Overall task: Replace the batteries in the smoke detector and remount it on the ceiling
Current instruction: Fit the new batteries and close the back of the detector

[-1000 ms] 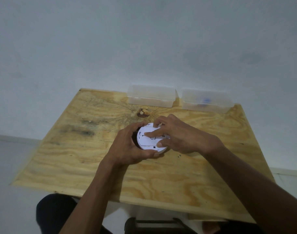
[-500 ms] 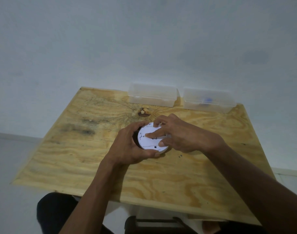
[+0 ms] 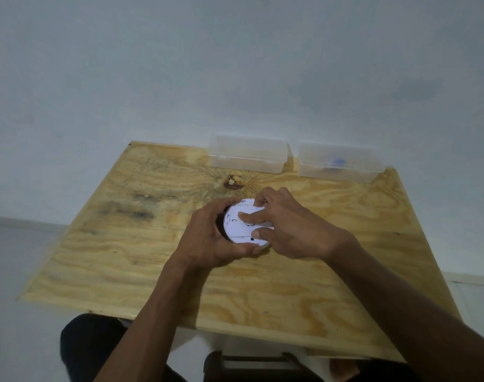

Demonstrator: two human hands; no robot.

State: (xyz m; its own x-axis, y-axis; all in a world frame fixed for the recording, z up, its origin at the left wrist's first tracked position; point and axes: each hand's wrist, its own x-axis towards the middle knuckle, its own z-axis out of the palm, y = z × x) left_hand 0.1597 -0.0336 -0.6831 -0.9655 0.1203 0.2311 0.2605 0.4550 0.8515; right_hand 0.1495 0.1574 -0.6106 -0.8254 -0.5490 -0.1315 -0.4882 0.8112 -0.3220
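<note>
A round white smoke detector (image 3: 242,226) rests on the plywood table (image 3: 331,285) near its middle, its flat back side facing up. My left hand (image 3: 209,238) cups its left and near edge, thumb curled under the front rim. My right hand (image 3: 286,226) lies over its right half, with the index fingertip pressed on the back plate and the thumb on the near right edge. Most of the detector's right side is hidden under my fingers.
Two clear plastic lidded boxes stand at the table's far edge against the wall: a left box (image 3: 247,154) and a right box (image 3: 340,162) with something blue inside. A dark knot (image 3: 233,183) marks the wood behind the detector. A dark stool (image 3: 251,365) shows below the near edge.
Both hands stay on the detector. My right index finger has shifted slightly across the back plate; the detector itself has hardly moved.
</note>
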